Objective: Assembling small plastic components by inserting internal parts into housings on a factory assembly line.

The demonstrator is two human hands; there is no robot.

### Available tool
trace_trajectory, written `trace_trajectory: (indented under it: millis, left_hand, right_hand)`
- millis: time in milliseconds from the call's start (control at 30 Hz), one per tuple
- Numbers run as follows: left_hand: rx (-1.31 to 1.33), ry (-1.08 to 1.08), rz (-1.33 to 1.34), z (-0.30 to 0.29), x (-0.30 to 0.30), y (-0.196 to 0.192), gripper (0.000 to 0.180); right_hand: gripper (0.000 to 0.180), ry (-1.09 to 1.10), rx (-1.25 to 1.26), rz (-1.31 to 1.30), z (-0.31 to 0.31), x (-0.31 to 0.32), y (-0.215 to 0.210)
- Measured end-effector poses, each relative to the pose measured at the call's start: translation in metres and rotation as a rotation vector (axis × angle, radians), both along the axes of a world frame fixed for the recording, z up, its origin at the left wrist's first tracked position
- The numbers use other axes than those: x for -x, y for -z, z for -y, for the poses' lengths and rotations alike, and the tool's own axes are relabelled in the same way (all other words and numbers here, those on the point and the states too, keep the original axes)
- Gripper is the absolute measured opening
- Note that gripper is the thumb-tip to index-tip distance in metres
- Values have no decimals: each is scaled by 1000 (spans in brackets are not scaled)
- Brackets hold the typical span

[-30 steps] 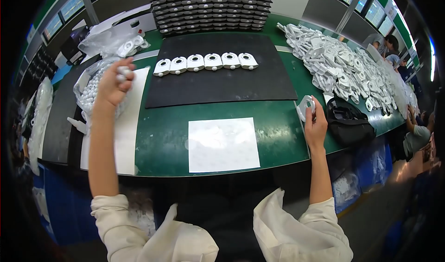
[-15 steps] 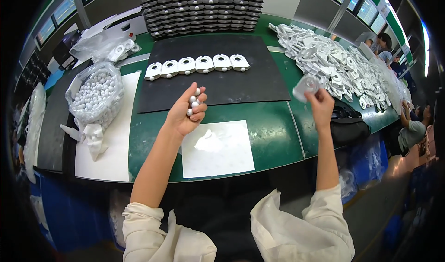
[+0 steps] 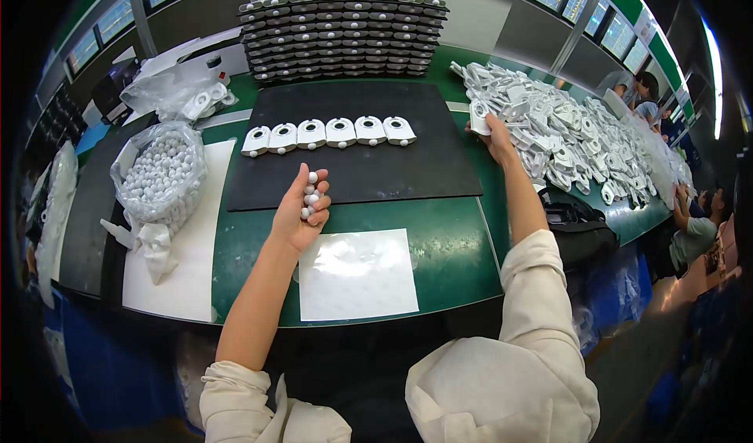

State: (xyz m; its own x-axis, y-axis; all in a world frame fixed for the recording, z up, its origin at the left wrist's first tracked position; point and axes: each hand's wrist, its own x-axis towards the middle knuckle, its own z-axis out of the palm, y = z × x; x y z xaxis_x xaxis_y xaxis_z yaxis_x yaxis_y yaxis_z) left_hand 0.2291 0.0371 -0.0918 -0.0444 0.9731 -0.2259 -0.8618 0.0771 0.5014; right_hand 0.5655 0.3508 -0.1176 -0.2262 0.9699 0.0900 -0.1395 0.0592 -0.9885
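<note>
Several small white balls (image 3: 310, 198) sit in my left hand (image 3: 293, 222), the fingers curled round them, just off the near edge of the black mat. My right hand (image 3: 497, 140) pinches a white plastic part (image 3: 479, 118) with a round hole, up by the mat's right edge and beside a heap of like parts (image 3: 561, 129). On the black mat (image 3: 353, 178) a row of several such parts (image 3: 340, 132) stands side by side, each with a white ball at its near edge.
A clear bag of white balls (image 3: 161, 168) stands at the left. Stacked black trays of parts (image 3: 341, 39) rise behind the mat. A white sheet (image 3: 359, 286) lies at the table's front edge. A black bag (image 3: 576, 223) rests below the heap. Other people (image 3: 694, 227) are at the far right.
My right hand has moved left and farther away, carrying the white part toward the mat's right edge. My left hand still holds the balls. The whole view has tilted slightly.
</note>
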Motion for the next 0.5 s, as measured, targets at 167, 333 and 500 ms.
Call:
trace_trajectory:
  millis: [167,333,500]
  left_hand:
    - [6,10,13,4,-2,-2,29]
    - [-10,61,4,0,-6,1,33]
    - [1,25,-9,4,-1,3,32]
  right_hand:
    - [35,-274,116,119,74,-17,-27]
    - [34,-531,179,198,179,-69,-39]
    - [33,-695,473,441,266,-111,-64]
